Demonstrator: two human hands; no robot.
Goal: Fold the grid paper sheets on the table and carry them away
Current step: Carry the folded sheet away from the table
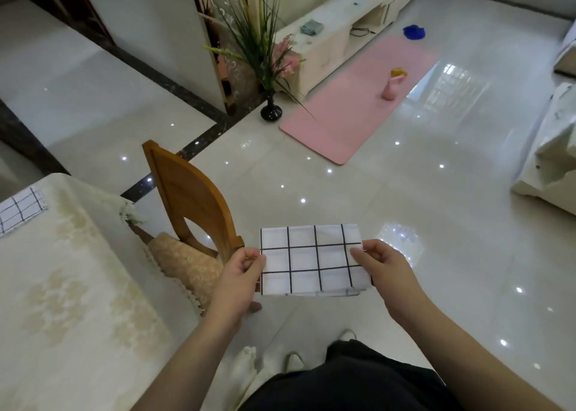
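Left hand (pixel 238 270) and right hand (pixel 378 262) each pinch a side edge of the folded grid sheet (pixel 311 259) held level between them over the floor; advise even grip while carrying, since another sheet (pixel 20 212) remains on the table (pixel 78 286) far left.

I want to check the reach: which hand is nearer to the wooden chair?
The left hand. It grips the left edge of the folded grid sheet, right beside the wooden chair. The right hand holds the opposite edge, farther from it.
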